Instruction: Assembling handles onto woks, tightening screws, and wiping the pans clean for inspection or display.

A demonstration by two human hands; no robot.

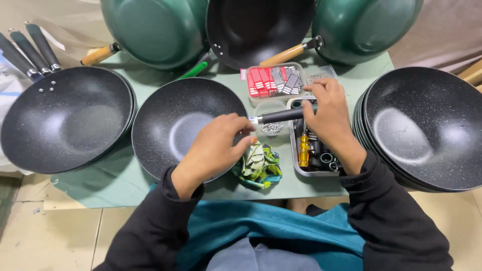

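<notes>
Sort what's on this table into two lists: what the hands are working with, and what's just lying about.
In hand:
left hand
right hand
black handle
speckled pan

Lying about:
pan stack on the right
pan on the left
green pans at the back
clear box
metal tray
yellow screwdriver
crumpled wrapper

Black speckled wok [170, 125] sits center on the pale green table [125, 183], a stack of black speckled pans [65, 120] left of it, a stack of black speckled woks [427, 130] far right, a metal parts tray [301, 168] between, and a clear plastic box of red and grey strips [275, 80] behind the tray.
</notes>
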